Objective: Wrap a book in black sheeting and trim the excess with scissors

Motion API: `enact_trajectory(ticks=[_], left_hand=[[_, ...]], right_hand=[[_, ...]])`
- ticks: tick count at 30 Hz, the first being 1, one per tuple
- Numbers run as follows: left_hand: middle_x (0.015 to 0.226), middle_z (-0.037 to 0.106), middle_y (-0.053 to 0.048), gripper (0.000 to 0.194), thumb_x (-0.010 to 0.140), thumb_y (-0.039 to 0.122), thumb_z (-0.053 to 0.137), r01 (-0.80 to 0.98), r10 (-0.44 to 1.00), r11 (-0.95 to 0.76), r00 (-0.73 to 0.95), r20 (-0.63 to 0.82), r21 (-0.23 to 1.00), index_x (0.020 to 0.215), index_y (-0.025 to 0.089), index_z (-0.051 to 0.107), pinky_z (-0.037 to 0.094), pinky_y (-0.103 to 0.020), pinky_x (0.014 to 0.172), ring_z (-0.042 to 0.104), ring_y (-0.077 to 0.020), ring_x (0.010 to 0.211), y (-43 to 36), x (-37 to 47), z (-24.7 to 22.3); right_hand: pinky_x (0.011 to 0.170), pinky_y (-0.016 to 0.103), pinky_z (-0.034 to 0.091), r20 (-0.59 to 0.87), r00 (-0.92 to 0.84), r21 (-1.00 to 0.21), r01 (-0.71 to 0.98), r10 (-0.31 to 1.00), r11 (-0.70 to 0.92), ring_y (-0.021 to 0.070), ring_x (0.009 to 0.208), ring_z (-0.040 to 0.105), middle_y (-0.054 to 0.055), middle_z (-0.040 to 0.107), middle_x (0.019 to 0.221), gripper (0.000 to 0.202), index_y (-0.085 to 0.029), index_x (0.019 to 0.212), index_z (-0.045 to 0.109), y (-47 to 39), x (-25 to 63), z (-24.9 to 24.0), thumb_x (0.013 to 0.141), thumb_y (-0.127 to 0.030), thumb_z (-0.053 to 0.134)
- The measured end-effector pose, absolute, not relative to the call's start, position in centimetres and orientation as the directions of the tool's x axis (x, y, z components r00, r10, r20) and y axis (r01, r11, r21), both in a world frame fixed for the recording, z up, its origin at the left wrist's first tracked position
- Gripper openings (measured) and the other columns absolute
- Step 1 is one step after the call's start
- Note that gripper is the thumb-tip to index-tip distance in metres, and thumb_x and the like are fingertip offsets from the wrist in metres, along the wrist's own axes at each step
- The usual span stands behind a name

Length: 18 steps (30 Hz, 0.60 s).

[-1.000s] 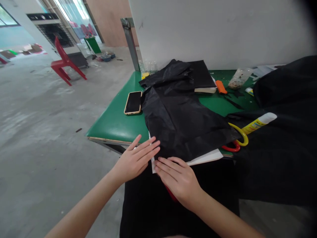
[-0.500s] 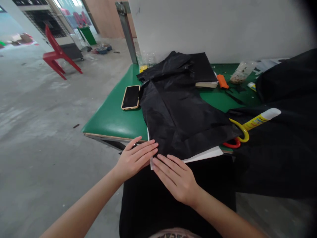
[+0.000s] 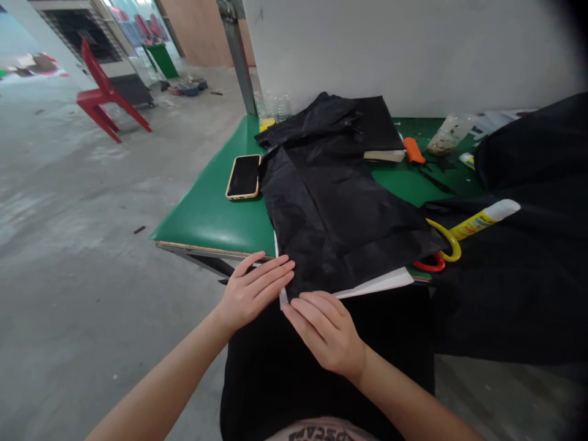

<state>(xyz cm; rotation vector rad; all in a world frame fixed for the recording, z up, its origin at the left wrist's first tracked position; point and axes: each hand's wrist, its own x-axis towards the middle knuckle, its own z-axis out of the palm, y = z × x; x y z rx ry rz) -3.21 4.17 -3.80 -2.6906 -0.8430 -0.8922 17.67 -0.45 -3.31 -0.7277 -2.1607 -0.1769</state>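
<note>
A piece of black fabric [image 3: 331,211] lies creased over a white sheet [image 3: 381,283], whose edge shows along the near side and at the near left corner. My left hand [image 3: 250,291] rests on that corner with fingers stretched out, fingertips on the fabric. Just to its right, my right hand [image 3: 328,334] bends its fingers over the near edge of the fabric at the corner, its thumb hidden beneath. Scissors with yellow and red handles [image 3: 452,244] stick out from under the fabric's right end, beside a yellow glue stick [image 3: 484,220] with a white cap.
A phone [image 3: 244,176] lies on the green padded bench [image 3: 206,214]. Behind the fabric are a black-covered book [image 3: 379,125], an orange object [image 3: 414,150] and a clear plastic cup [image 3: 450,135]. More black cloth [image 3: 528,275] drapes at the right. A red chair [image 3: 98,98] stands beyond.
The fingers of my right hand have curled more at the fabric's corner, which shows slightly more white sheet beneath. My left hand stays flat in nearly the same place.
</note>
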Motion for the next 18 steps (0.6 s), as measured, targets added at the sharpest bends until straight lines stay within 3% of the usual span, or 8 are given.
enact_trajectory(ticks=[7, 13, 18], left_hand=[[0.126, 0.06, -0.007, 0.037, 0.091, 0.009, 0.045, 0.565, 0.427, -0.824, 0.663, 0.615, -0.037, 0.127, 0.017, 0.052, 0.035, -0.043, 0.107, 0.052, -0.0209, 0.121, 4.4, -3.2, -4.1], [0.124, 0.062, -0.008, 0.035, 0.09, 0.009, 0.049, 0.524, 0.359, -0.846, 0.698, 0.619, -0.099, 0.123, 0.013, 0.054, 0.033, -0.039, 0.108, 0.053, -0.0207, 0.12, 4.9, -3.1, -3.2], [0.125, 0.062, -0.004, 0.033, 0.091, 0.009, 0.046, 0.538, 0.378, -0.838, 0.69, 0.618, -0.087, 0.122, 0.018, 0.055, 0.031, -0.039, 0.108, 0.054, -0.0186, 0.119, 4.9, -3.2, -3.1]], right_hand=[[0.088, 0.031, 0.048, 0.745, -0.493, -0.133, 0.55, 0.449, 0.824, 0.016, 0.096, 0.062, 0.005, 0.071, 0.098, 0.021, -0.012, 0.107, 0.066, -0.1, 17.9, -3.3, 0.09, -0.011, 0.053], [0.087, 0.03, 0.042, 0.774, -0.501, -0.066, 0.543, 0.386, 0.837, 0.0146, 0.095, 0.065, 0.005, 0.072, 0.096, 0.023, -0.01, 0.108, 0.065, 0.2, 18.4, -2.9, 0.086, -0.009, 0.061], [0.094, 0.028, 0.038, 0.783, -0.498, -0.045, 0.551, 0.372, 0.833, 0.0126, 0.101, 0.063, 0.003, 0.071, 0.102, 0.023, -0.012, 0.11, 0.064, 0.1, 18.6, -3.9, 0.089, -0.011, 0.057]])
